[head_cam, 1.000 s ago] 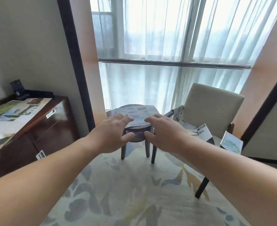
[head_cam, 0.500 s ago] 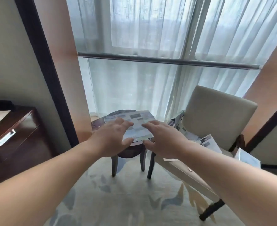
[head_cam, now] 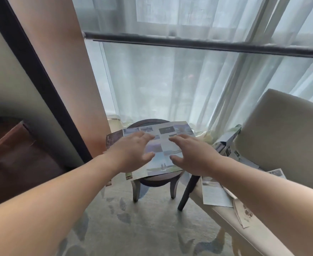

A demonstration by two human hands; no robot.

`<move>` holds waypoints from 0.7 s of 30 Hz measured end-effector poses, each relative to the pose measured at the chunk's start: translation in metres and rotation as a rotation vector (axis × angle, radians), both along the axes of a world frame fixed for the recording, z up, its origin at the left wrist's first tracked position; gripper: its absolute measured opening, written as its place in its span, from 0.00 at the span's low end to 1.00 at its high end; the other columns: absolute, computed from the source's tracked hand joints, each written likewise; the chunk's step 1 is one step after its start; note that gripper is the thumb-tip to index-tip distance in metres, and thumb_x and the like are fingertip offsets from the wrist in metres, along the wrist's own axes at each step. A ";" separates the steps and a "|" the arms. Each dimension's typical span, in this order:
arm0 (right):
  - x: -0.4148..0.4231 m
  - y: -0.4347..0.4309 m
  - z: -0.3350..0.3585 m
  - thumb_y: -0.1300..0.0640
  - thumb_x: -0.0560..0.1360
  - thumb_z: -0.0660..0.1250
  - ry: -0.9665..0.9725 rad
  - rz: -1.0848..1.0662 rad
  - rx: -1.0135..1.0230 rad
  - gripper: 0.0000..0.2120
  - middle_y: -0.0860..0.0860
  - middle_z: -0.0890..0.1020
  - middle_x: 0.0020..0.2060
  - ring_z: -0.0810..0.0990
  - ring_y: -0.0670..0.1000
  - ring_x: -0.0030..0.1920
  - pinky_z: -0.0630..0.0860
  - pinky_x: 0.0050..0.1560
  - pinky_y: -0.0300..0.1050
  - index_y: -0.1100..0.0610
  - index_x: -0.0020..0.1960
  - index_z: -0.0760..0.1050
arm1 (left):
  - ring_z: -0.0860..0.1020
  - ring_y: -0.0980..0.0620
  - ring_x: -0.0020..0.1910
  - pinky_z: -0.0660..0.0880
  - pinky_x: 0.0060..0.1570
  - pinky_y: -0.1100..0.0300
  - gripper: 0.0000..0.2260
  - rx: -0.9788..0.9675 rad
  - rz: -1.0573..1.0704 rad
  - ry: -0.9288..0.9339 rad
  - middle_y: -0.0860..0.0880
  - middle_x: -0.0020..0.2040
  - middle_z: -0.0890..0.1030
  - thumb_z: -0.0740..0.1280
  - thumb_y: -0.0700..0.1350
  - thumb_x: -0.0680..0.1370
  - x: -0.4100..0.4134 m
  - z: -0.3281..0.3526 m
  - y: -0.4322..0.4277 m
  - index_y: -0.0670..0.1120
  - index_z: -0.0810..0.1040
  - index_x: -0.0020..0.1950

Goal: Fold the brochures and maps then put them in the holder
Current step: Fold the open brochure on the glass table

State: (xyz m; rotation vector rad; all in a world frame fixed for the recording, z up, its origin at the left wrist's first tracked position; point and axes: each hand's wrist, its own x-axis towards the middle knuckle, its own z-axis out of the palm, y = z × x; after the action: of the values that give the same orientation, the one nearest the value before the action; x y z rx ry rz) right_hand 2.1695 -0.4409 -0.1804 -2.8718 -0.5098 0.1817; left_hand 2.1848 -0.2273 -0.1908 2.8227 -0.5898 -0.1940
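Observation:
An unfolded photo brochure (head_cam: 163, 145) lies spread over a small round dark table (head_cam: 156, 179) by the window. My left hand (head_cam: 133, 153) hovers over its left half with fingers spread and relaxed. My right hand (head_cam: 190, 156) reaches over its right half, fingers also spread, holding nothing. Whether either hand touches the paper I cannot tell. More brochures and papers (head_cam: 215, 193) lie scattered on the seat of a beige chair (head_cam: 281, 133) at the right. No holder is in view.
A dark wooden cabinet (head_cam: 13, 152) stands at the left against the wall. Sheer curtains (head_cam: 188, 85) cover the window behind the table. A patterned carpet (head_cam: 133, 228) covers the floor between me and the table.
The view has swung right and closer to the table; the cabinet top with its brochures has left the frame. Both hands have reached further forward over the brochure.

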 end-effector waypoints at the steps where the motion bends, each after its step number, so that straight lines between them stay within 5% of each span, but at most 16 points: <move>1: 0.016 0.000 -0.003 0.43 0.77 0.61 0.001 0.004 0.002 0.29 0.46 0.65 0.74 0.66 0.50 0.72 0.68 0.64 0.47 0.48 0.76 0.60 | 0.64 0.50 0.73 0.62 0.70 0.52 0.27 -0.011 0.009 0.002 0.51 0.75 0.66 0.60 0.59 0.79 0.015 -0.002 0.001 0.53 0.61 0.77; 21: 0.220 0.004 -0.112 0.44 0.78 0.60 0.314 -0.131 0.002 0.29 0.47 0.67 0.73 0.68 0.49 0.70 0.68 0.67 0.47 0.50 0.76 0.60 | 0.67 0.50 0.71 0.64 0.69 0.52 0.27 0.026 -0.126 0.271 0.52 0.74 0.66 0.59 0.59 0.80 0.246 -0.117 0.001 0.53 0.60 0.77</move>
State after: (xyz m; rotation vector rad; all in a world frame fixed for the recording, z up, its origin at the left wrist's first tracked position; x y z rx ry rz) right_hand 2.3894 -0.4367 -0.2924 -2.7860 -0.2602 0.5952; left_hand 2.4312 -0.2268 -0.3074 2.7185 -0.7044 -0.6000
